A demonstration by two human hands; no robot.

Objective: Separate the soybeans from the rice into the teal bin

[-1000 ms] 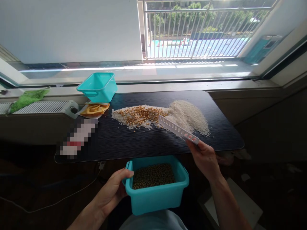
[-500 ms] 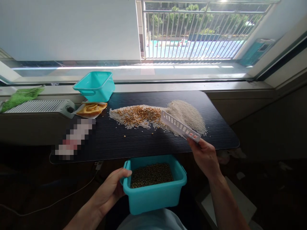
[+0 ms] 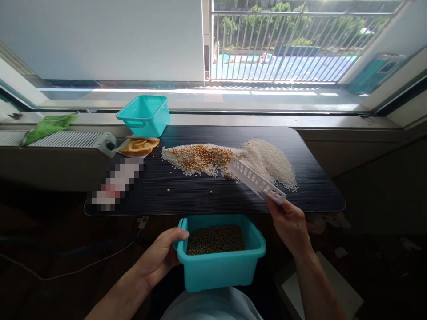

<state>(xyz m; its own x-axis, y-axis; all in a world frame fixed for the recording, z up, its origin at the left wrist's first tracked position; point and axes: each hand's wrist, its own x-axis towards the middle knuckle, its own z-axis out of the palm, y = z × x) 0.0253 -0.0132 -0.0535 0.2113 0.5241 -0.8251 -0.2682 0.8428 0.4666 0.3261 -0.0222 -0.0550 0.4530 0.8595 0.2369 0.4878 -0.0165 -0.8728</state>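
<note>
My left hand (image 3: 165,251) is closed on the left rim and handle of a turquoise plastic bin (image 3: 220,271), held below the table's front edge. Small round greenish-brown beans (image 3: 216,239) cover the bin's bottom. In my right hand (image 3: 290,224) is a white slotted plastic piece (image 3: 256,180), gripped by its near end and slanting over the table; its underside is hidden. Beyond its far end lie yellow beans (image 3: 203,155) mixed with white rice. To the right, a heap of plain rice (image 3: 270,162) joins that pile. A few stray beans (image 3: 211,192) sit nearer the front edge.
The dark table (image 3: 187,204) stands against a window sill. A second turquoise bin (image 3: 147,116) is at its back left, beside an orange-yellow packet (image 3: 138,146) and a blurred-out item (image 3: 118,182). A green cloth (image 3: 50,126) lies on the radiator (image 3: 76,140). A white cable (image 3: 83,270) trails below.
The view has turned a little left, so everything sits further right. Two stray beans have moved left and toward the table's front. The slotted piece has come slightly nearer. Both hands keep their holds.
</note>
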